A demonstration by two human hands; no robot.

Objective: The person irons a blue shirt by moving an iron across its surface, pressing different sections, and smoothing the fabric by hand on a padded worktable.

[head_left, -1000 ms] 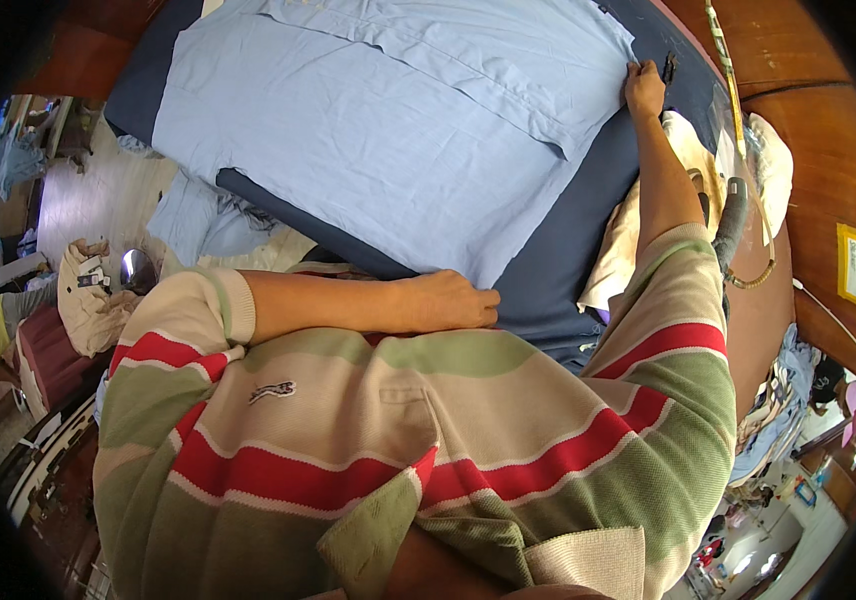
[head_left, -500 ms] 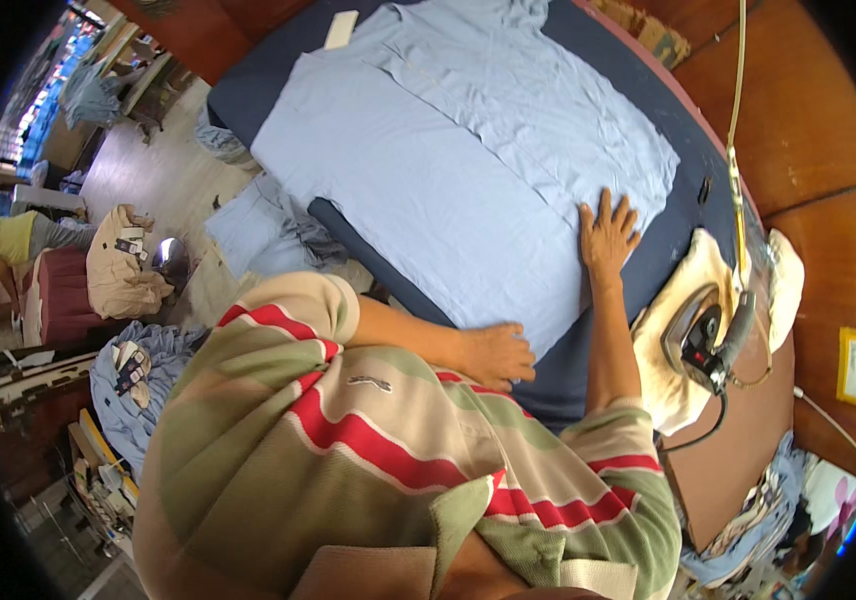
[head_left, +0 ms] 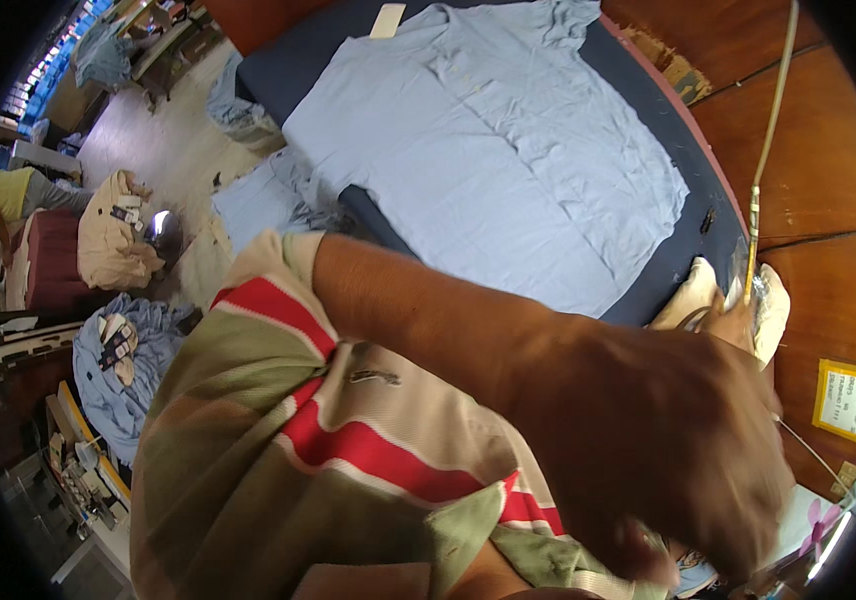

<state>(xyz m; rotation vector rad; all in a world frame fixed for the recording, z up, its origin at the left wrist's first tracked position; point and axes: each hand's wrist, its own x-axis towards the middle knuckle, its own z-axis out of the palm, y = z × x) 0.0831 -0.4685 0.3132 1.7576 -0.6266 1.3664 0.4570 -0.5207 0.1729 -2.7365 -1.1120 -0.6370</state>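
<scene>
Blue shirt lies spread, lightly wrinkled, over the dark padded desk; part of its lower edge is hidden behind the left forearm. White strip sits at the shirt's upper left edge. Left hand is raised close to the camera, blurred, in front of the desk's lower right end and apart from the shirt; finger spread and any grip cannot be told. Right hand shows only in part behind it, beside the cream cloth; cannot tell whether it is wide, narrow or holding something. Pale cord runs down towards the right hand. Left side: crumpled blue clothes and beige cloth on a maroon padded stand.
</scene>
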